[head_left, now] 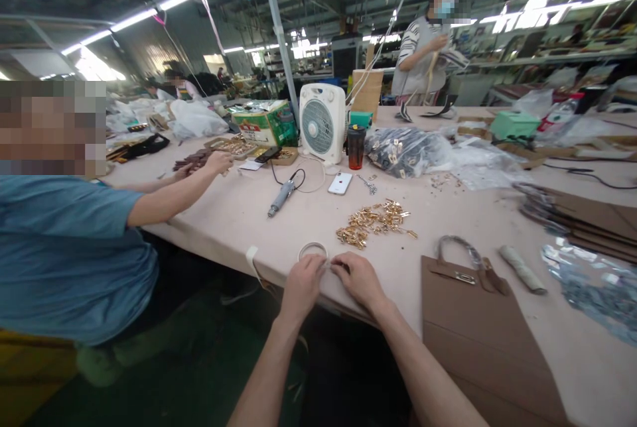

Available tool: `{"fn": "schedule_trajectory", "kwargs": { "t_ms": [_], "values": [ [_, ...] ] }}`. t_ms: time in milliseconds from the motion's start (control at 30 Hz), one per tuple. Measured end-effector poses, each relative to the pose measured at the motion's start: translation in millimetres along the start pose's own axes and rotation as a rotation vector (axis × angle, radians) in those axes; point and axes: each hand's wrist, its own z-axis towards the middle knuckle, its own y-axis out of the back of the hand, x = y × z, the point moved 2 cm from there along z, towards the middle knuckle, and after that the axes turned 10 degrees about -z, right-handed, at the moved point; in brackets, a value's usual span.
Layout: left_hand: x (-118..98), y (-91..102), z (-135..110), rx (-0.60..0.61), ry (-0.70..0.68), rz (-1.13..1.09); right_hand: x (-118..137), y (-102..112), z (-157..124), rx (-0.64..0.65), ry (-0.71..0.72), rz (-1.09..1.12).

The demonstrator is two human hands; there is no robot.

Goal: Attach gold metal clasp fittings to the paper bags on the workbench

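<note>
My left hand [304, 281] is closed on a thin pale ring that looks like a roll of tape [313, 246], held at the table's front edge. Close beside it, my right hand [359, 276] has thumb and fingers pinched together. A small pale bit shows between the two hands, too small to name. Just beyond lies a loose pile of gold-coloured metal fittings [375, 220]. To the right of my right hand is a brown handbag panel [478, 321] with a wrapped handle [455, 241] and a metal clasp plate.
A grey electric screwdriver [281, 197], a white phone [340, 183], a white fan [323, 123] and a dark tumbler [355, 148] stand or lie farther back. Bagged parts [408, 152] sit behind the pile. A co-worker in blue [64, 248] reaches across at left; another person stands beyond the table.
</note>
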Motion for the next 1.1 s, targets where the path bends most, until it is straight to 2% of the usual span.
{"fn": "schedule_trajectory", "kwargs": {
  "t_ms": [200, 400, 600, 800, 900, 967, 1033, 1100],
  "values": [
    [6, -0.3, 9, 0.112, -0.131, 0.036, 3, 2, -11, -0.049, -0.005, -0.053],
    [19, -2.3, 15, 0.121, -0.177, -0.052, 3, 2, -7, -0.031, 0.010, -0.122],
    [10, -2.7, 16, 0.109, -0.103, -0.080, 4, -4, -6, -0.001, 0.038, -0.270],
    [4, -3.6, 17, 0.102, -0.023, -0.098, 6, -11, -5, 0.051, 0.158, -0.385],
    [5, -6.7, 17, 0.064, 0.007, -0.072, 15, -8, -12, 0.107, 0.299, -0.295],
    [8, -8.6, 16, 0.051, 0.002, -0.050, 20, 3, -20, 0.082, 0.342, -0.127],
    [10, -8.9, 15, 0.065, -0.034, -0.034, 17, 25, -30, -0.040, 0.250, 0.089],
    [11, -7.1, 14, 0.079, -0.055, -0.015, 3, 53, -43, -0.224, 0.063, 0.304]
  ]
}}
